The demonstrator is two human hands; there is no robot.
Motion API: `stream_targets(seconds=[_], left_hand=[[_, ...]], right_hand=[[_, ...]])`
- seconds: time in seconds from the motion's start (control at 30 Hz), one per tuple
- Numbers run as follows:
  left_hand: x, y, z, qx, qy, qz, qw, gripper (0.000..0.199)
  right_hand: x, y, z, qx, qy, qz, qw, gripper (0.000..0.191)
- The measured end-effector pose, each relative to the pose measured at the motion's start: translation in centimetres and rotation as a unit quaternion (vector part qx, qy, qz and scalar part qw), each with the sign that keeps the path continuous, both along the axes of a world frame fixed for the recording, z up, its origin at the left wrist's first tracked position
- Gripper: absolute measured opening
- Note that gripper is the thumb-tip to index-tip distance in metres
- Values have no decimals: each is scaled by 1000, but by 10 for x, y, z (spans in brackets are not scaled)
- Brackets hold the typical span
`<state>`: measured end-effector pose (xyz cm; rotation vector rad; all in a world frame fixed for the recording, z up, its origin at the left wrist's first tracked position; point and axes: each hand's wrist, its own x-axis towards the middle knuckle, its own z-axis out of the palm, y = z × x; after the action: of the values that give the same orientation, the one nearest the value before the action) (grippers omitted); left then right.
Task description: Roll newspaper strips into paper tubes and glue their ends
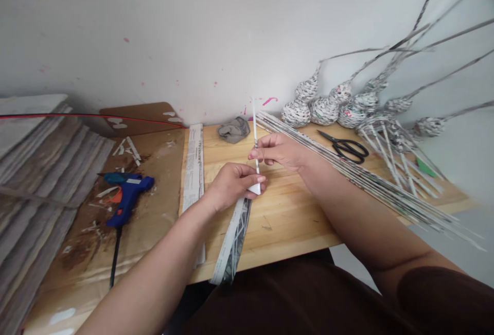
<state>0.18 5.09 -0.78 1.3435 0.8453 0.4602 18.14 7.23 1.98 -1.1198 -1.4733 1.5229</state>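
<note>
Left hand [235, 183]: I pinch paper strip [226, 252] at tube [254, 125]'s base, probably against unwinding.
Right hand [278, 150]: I pinch tube higher, likely keeping it upright.
Strip's tail: below, past table [287, 224] edge.

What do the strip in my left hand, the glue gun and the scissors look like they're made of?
Strip: most likely newspaper, thin and matt, with a grey printed area beside a pale band.
Glue gun: probably moulded plastic, judging by its smooth, evenly blue body.
Scissors: slim dark blades suggest metal; the black handles could be metal or plastic, I can't tell.
</note>
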Motion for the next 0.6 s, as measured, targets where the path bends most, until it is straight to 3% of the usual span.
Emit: stream_targets(seconds=[0.1, 0.27, 0.43, 0.6], left_hand=[[0, 0, 0, -5, 7, 3, 1000, 32], [-1, 1, 1, -8, 6, 4, 1000, 31], [-1, 1, 0, -5, 2, -2, 1000, 33], [-1, 1, 0, -3, -3, 24, 1000, 31]], right_hand=[[-1, 1, -1, 6, 8, -48, 999, 31], [1, 1, -1, -1, 3, 44, 999, 26], [0, 1, -1, 7, 5, -33, 999, 30], [3, 1, -2, 13, -48, 64, 997, 31]])
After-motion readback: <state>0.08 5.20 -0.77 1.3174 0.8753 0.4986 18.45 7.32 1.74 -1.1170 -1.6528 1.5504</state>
